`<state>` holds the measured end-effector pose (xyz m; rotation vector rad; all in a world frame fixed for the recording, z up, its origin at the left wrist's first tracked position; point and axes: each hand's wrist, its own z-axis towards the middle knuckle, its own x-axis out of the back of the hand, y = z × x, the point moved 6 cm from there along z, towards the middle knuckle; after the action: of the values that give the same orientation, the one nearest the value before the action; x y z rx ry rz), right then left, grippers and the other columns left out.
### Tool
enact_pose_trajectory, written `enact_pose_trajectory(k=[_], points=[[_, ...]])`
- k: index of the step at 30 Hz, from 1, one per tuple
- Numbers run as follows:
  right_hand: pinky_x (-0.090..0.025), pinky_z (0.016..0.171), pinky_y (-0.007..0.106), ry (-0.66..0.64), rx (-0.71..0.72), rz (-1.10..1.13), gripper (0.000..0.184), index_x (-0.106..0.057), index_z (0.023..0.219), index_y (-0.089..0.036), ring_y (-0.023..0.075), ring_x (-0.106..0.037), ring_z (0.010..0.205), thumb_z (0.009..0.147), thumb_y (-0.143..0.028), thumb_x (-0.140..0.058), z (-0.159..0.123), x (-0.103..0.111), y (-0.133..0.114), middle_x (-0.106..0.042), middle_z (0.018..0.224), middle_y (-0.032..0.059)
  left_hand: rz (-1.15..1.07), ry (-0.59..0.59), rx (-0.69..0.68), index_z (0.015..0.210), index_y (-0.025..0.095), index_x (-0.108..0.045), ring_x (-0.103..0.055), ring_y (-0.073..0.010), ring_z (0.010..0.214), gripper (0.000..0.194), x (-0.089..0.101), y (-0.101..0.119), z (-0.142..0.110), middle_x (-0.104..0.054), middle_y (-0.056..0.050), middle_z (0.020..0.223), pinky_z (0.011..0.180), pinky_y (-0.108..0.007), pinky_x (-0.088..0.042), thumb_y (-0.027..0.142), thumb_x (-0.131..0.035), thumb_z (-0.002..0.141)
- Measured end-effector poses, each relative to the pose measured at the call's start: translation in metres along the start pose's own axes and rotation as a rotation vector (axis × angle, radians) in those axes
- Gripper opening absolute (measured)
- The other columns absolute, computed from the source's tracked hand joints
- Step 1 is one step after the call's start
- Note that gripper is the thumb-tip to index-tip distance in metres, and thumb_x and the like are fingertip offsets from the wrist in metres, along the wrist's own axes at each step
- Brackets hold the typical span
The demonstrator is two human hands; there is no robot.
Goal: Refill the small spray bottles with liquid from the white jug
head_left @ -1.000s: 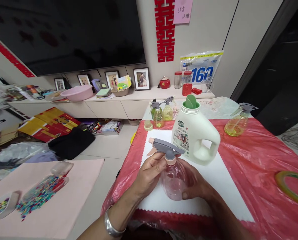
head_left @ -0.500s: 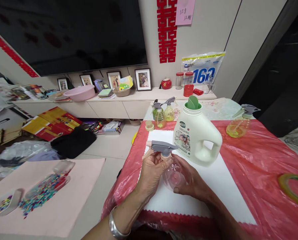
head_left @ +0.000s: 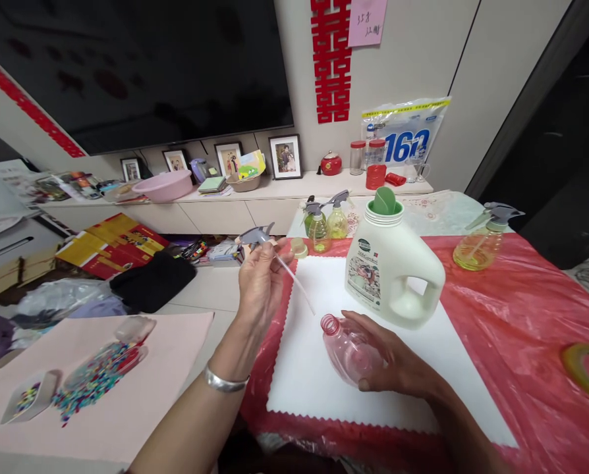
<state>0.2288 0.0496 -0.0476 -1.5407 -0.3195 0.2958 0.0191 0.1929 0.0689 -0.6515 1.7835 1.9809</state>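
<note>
at the red-covered table (head_left: 516, 316), left fingers (head_left: 265, 255) hold a spray head (head_left: 256, 235), right fingers (head_left: 368, 325) a pink bottle (head_left: 345, 350).

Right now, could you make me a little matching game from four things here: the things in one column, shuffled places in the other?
Things
1. Spray head
2. Pink bottle
3. Pale jug
4. Tape roll

Places
A. Standing on the white sheet
B. Tilted in the right hand
C. On the red cover, at the picture's right edge
D. Held up in the left hand

Pairs: 1-D, 2-B, 3-A, 4-C
</note>
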Motion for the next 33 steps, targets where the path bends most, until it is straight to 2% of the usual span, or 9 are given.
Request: enact_pose_trajectory(k=[6,10,13,19,24,26,29,31,33], points=[[-0.033,0.12,0.051,-0.082,-0.06,0.072,0.11,-0.038,0.157,-0.029,0.0346,-0.033,0.144,0.063,-0.041,-0.095,-0.009,0.008,-0.001,-0.033,0.155,0.011,0.472,-0.024,0.208,0.083,0.017,-0.065,-0.059,-0.0081,0.056,0.054,0.033,-0.057,0.013,-0.069,0.0,0.079,0.061,-0.025,-0.049,0.063,-0.084,0.063],[-0.028,0.123,0.049,-0.068,0.021,0.2,0.107,-0.038,0.156,-0.029,0.0321,-0.031,0.146,0.065,-0.042,-0.094,-0.007,0.01,-0.005,-0.03,0.157,0.0095,0.702,-0.047,0.267,0.066,0.016,-0.063,-0.047,-0.0098,0.05,0.044,0.046,-0.097,0.011,-0.054,0.003,0.057,0.052,-0.026,-0.037,0.05,-0.09,0.059],[-0.024,0.125,0.047,-0.021,0.055,0.232,0.105,-0.037,0.156,-0.03,0.0303,-0.027,0.149,0.067,-0.04,-0.093,-0.003,0.012,-0.006,-0.027,0.159,0.0079,0.842,-0.032,0.244,0.065,0.016,-0.064,-0.052,-0.0145,0.057,0.033,0.051,-0.114,0.016,-0.058,0.0,0.06,0.057,-0.028,-0.037,0.036,-0.09,0.061],[-0.026,0.124,0.049,0.065,0.06,0.222,0.111,-0.032,0.158,-0.031,0.0302,-0.022,0.15,0.066,-0.044,-0.093,0.002,0.016,0.005,-0.024,0.16,0.0086,1.039,0.011,0.121,0.072,0.019,-0.064,-0.062,-0.0276,0.088,0.024,0.05,-0.111,0.029,-0.067,-0.006,0.076,0.079,-0.036,-0.045,0.021,-0.086,0.062],[-0.03,0.122,0.05,0.142,0.077,0.217,0.108,-0.03,0.158,-0.031,0.0297,-0.025,0.149,0.07,-0.042,-0.091,0.007,0.019,0.006,-0.024,0.16,0.0085,1.053,-0.027,-0.024,0.086,0.02,-0.069,-0.054,-0.0337,0.119,0.019,0.04,-0.088,0.008,-0.068,-0.01,0.103,0.1,-0.043,-0.042,0.025,-0.08,0.071],[-0.031,0.122,0.05,0.171,0.08,0.234,0.108,-0.029,0.159,-0.03,0.0297,-0.027,0.148,0.071,-0.041,-0.091,0.008,0.019,0.003,-0.024,0.16,0.0091,1.014,-0.118,-0.066,0.094,0.022,-0.071,-0.056,-0.0308,0.117,0.017,0.032,-0.079,-0.011,-0.067,-0.009,0.112,0.099,-0.042,-0.044,0.033,-0.073,0.081],[-0.031,0.123,0.049,0.183,0.092,0.259,0.107,-0.029,0.159,-0.028,0.0301,-0.027,0.148,0.072,-0.04,-0.091,0.009,0.016,-0.003,-0.023,0.16,0.0102,0.86,-0.419,-0.083,0.114,0.023,-0.069,-0.061,-0.0278,0.111,0.03,0.013,-0.074,-0.049,-0.065,-0.011,0.124,0.096,-0.041,-0.047,0.043,-0.062,0.092],[-0.031,0.123,0.048,0.165,0.119,0.275,0.105,-0.029,0.159,-0.028,0.0298,-0.026,0.149,0.074,-0.039,-0.09,0.01,0.012,-0.008,-0.022,0.16,0.01,0.757,-0.644,-0.041,0.132,0.023,-0.061,-0.059,-0.0309,0.121,0.049,0.0,-0.076,-0.076,-0.06,-0.013,0.136,0.104,-0.044,-0.045,0.045,-0.069,0.089],[-0.03,0.124,0.047,0.141,0.148,0.282,0.102,-0.029,0.159,-0.028,0.0288,-0.025,0.149,0.077,-0.039,-0.089,0.011,0.009,-0.013,-0.021,0.161,0.0091,0.652,-0.752,0.057,0.148,0.023,-0.045,-0.05,-0.0356,0.135,0.081,-0.008,-0.082,-0.097,-0.051,-0.016,0.149,0.112,-0.048,-0.04,0.043,-0.082,0.079]])
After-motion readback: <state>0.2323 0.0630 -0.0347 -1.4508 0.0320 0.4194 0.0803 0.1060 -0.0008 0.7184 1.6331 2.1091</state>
